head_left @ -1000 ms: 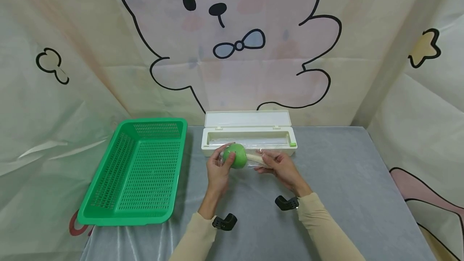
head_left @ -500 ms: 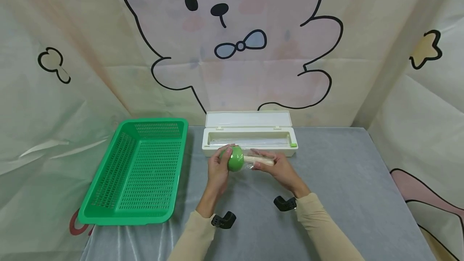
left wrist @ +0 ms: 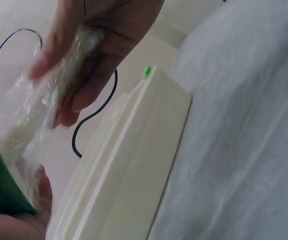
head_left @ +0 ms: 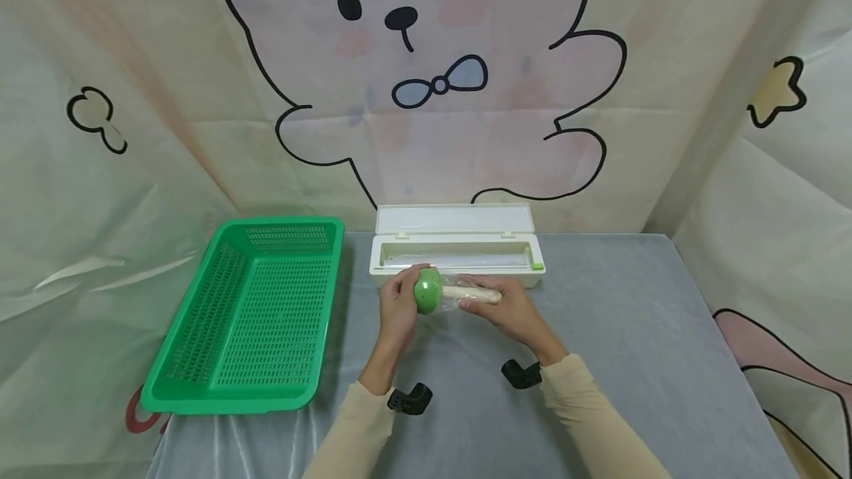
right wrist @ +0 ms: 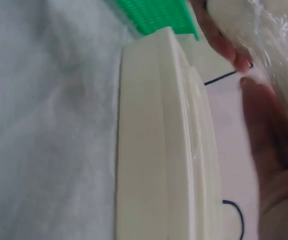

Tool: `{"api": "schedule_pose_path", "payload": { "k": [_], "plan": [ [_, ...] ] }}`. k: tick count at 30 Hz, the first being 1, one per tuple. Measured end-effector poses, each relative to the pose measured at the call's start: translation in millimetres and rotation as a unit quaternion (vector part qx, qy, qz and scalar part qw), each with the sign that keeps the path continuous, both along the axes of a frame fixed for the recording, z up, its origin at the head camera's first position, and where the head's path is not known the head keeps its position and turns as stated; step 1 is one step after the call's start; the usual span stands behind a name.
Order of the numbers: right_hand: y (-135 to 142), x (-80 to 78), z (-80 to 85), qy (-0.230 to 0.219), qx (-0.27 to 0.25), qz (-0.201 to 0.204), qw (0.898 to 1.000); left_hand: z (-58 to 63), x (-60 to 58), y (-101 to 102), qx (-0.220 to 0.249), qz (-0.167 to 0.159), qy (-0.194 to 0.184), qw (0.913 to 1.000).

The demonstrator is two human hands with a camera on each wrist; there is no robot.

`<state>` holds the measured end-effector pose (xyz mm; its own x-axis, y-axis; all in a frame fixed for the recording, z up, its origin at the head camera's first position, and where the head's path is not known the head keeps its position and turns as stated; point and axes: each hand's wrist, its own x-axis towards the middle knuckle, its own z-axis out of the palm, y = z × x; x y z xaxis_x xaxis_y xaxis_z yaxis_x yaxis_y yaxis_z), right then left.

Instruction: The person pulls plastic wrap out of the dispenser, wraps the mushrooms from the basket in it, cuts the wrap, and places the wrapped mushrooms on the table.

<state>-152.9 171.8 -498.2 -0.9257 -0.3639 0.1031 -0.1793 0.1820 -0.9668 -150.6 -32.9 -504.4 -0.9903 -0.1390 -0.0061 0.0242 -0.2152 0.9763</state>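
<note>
A mushroom-shaped item with a rounded green cap [head_left: 428, 290] and a cream stem [head_left: 474, 294] lies sideways between both hands in the head view. Clear plastic film [left wrist: 41, 102] wraps it, crinkled along the stem. My left hand [head_left: 398, 307] grips the cap from the left, its fingers partly behind it. My right hand [head_left: 511, 313] holds the film-covered stem, with the thumb in front. In the right wrist view, the cap's pale underside [right wrist: 228, 14] shows through the film. Just behind the hands stands a white cling film dispenser [head_left: 384, 270], its lid raised.
To the left, a green perforated basket [head_left: 326, 331] sits on the grey cloth-covered table [head_left: 619, 361]. The dispenser has a small green slider [head_left: 538, 266] at its right end. A printed curtain [head_left: 439, 146] hangs behind the table.
The green cap has turned and shifted slightly left, showing more of the stem. My right hand has rotated around the stem, smoothing the film closer to it.
</note>
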Motion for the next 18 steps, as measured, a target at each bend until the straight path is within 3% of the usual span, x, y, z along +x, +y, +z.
{"api": "schedule_pose_path", "payload": {
  "k": [3,5,8,10,12,14,16,18],
  "plan": [
    [-4.0,0.9,0.3,0.011,-0.003,-0.005,1.000,0.5,-0.2,2.0,0.026,0.010,-0.025,0.9993],
    [-4.9,0.9,0.0,-0.026,-0.037,0.001,0.999,2.3,0.6,1.6,0.052,-0.009,-0.009,0.9986],
    [-5.1,1.8,-1.3,-0.100,-0.081,0.008,0.992,4.6,0.7,0.0,0.051,-0.031,0.020,0.9980],
    [-5.7,3.2,-2.1,-0.101,-0.068,-0.003,0.993,5.5,-0.1,-0.2,0.036,-0.021,0.016,0.9990],
    [-6.8,5.7,-1.7,-0.049,-0.021,-0.018,0.998,5.1,-1.3,0.5,0.016,0.001,-0.004,0.9999],
    [-8.5,7.9,-1.1,0.039,0.049,-0.034,0.998,4.0,-2.1,1.8,0.005,0.026,-0.031,0.9992],
    [-9.4,9.7,0.1,0.129,0.110,-0.043,0.985,3.4,-1.6,2.8,0.000,0.036,-0.052,0.9980],
    [-8.7,10.0,0.3,0.175,0.132,-0.035,0.975,3.8,-0.3,3.2,-0.007,0.029,-0.066,0.9974]
  ]
}}
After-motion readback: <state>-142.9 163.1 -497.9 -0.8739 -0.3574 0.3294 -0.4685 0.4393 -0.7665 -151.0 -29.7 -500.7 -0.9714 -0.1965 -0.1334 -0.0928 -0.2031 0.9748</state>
